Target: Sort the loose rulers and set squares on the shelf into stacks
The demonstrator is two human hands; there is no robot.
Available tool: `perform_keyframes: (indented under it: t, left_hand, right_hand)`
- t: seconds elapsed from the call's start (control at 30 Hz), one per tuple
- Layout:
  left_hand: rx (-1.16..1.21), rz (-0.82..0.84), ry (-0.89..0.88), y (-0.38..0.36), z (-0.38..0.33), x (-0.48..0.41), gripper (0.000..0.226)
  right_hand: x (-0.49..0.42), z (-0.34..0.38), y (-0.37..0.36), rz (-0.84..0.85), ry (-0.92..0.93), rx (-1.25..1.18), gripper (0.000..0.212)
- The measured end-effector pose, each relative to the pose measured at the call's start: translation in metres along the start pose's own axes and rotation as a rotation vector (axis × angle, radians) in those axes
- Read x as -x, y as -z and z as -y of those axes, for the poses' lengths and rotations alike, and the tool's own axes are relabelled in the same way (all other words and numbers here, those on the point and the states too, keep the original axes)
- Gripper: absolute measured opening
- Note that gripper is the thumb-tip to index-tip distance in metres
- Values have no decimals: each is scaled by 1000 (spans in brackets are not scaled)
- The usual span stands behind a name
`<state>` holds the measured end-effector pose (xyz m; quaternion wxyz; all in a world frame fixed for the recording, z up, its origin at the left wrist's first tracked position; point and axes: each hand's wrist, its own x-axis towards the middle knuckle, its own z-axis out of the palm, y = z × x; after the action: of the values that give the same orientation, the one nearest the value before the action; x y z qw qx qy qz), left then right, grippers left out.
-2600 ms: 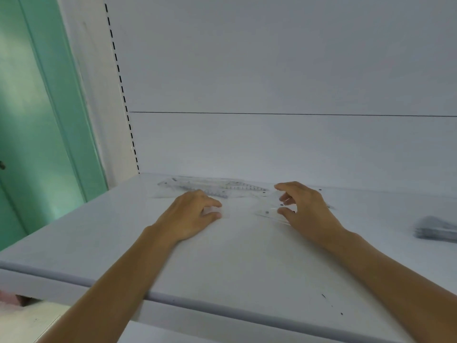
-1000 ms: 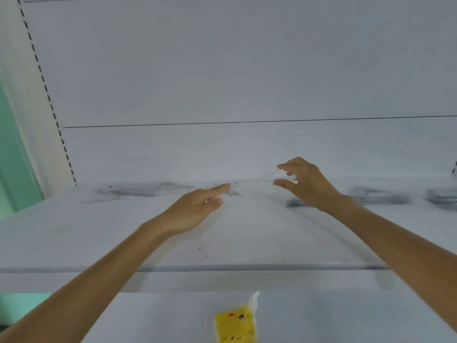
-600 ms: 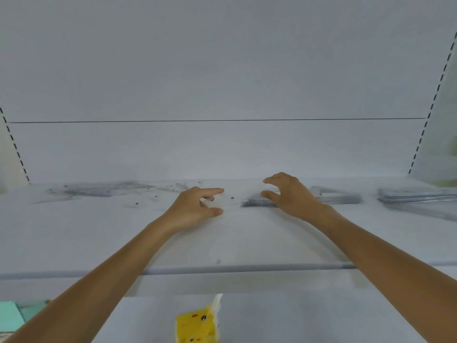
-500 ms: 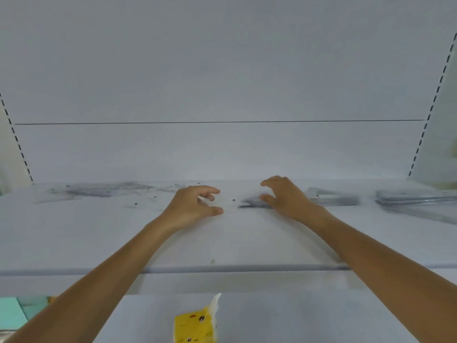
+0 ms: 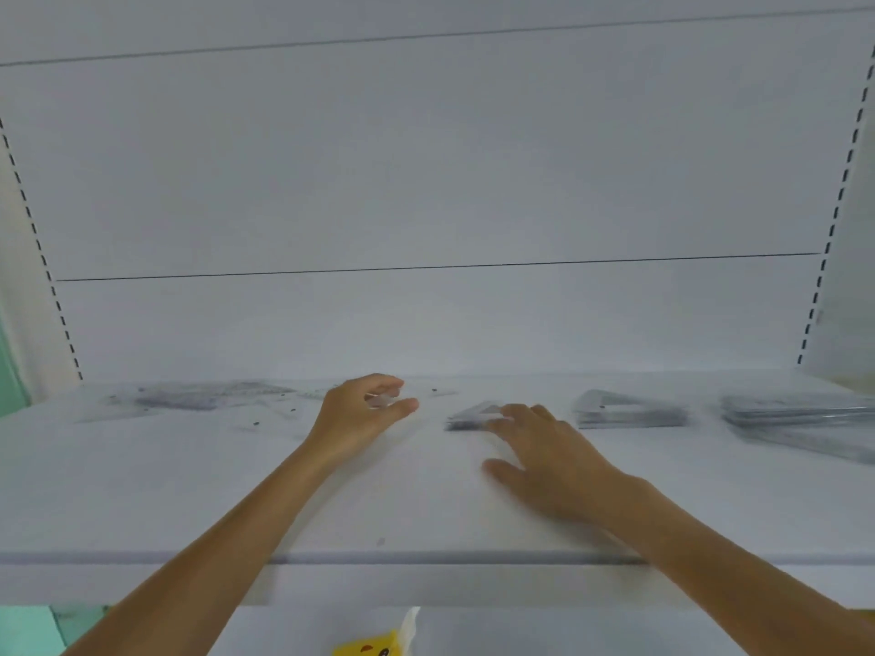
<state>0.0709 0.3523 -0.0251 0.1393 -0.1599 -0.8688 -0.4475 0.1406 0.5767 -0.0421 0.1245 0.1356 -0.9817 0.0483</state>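
Currently on the white shelf (image 5: 189, 504), listed L to R:

1. Loose clear rulers (image 5: 203, 397): lying flat along the back edge, toward the left back corner. Blurred, so no count.
2. Left hand (image 5: 360, 414): approx. mid-shelf, near the back edge. Fingers are curled, with thumb and forefinger pinching a clear piece (image 5: 379, 401). It is too blurred to say whether it's a ruler or a set square.
3. Small set-square stack (image 5: 473, 415): lies flat near the back edge, just right of the left hand and apart from it.
4. Right hand (image 5: 549, 461): palm down, fingers straight and spread, thumb out toward the front edge. Its fingertips (image 5: 516, 411) touch the right end of the small set-square stack. It holds nothing.
5. Bigger set-square stack (image 5: 629, 411): lies flat, right of item 3 and apart from it.
6. Ruler stack (image 5: 795, 414): toward the right back corner, with more rulers lying just in front of it.

Misc.:
- Yellow packet (image 5: 369, 648) on the lower shelf (image 5: 521, 632), below the front edge.
- Slotted uprights (image 5: 815, 295) at both ends of the back panel.
- Green wall (image 5: 9, 366) past the left end.
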Motion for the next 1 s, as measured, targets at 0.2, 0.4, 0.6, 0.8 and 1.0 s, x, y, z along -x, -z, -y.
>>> perform_keyframes:
  t: [0.2,0.4,0.6,0.8,1.0]
  left_hand:
    - [11,32,-10,-43,-24,-19,38]
    - [-7,71,-91,-80,-47,-35,41]
    - [-175,185,-103,-107,-34,-33,44]
    - [-261,203,-145,-112,-33,-34,36]
    - [-282,128,-203,-107,-34,-30,39]
  right_hand:
    - [21,8,-3,-31,2,-112,35]
    - [22,6,-6,-47,7,-144,36]
    - [20,3,-11,-57,26,-130,37]
    - [19,1,-13,-101,27,-175,35]
    - [19,-3,-11,-94,26,-175,38]
